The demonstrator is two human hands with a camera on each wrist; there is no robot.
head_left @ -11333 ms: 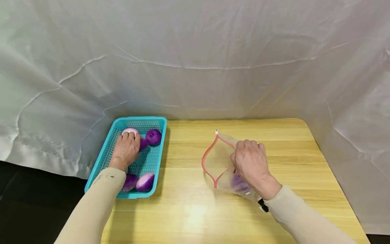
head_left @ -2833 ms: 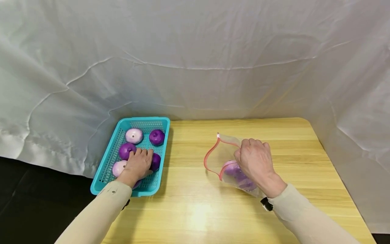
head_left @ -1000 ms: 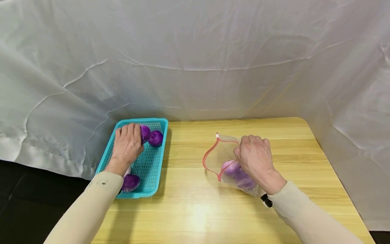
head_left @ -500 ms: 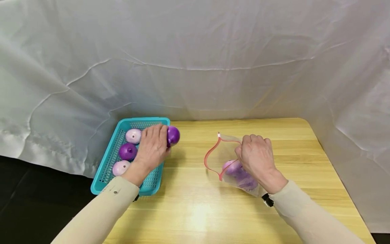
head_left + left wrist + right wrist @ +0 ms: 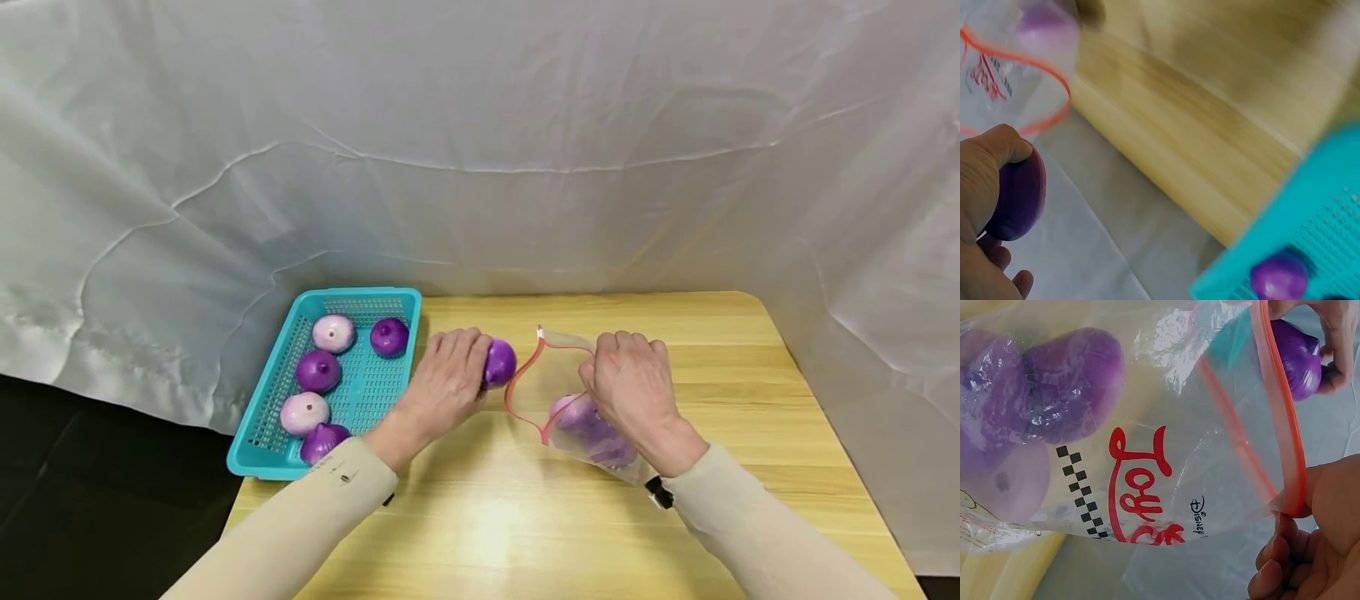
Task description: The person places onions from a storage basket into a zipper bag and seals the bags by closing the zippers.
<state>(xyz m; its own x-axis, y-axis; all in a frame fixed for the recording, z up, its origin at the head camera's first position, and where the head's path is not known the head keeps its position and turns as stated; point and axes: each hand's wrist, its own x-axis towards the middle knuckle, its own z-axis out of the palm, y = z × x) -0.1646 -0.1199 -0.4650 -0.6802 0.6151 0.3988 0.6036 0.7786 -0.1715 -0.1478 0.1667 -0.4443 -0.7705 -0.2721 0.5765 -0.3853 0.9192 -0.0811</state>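
My left hand [image 5: 447, 377] grips a purple onion [image 5: 499, 363] just left of the mouth of a clear zip bag [image 5: 542, 385]. In the left wrist view the thumb and fingers curl round that onion [image 5: 1021, 199]. The bag's red-edged mouth gapes toward it. My right hand [image 5: 628, 387] pinches the bag's rim, and the right wrist view shows thumb and finger on the red zip strip [image 5: 1291, 456]. Several purple onions [image 5: 1075, 384] lie inside the bag, seen through its printed film.
A turquoise basket [image 5: 251, 425] stands at the left of the wooden table [image 5: 465, 517], with several purple and pale onions [image 5: 318, 371] in it. Behind the table hangs a grey-white cloth [image 5: 480, 225].
My left hand has lifted an onion out of the basket and carried it right to the bag's mouth. The right hand has kept its hold; the bag looks fuller than in the oldest frame.
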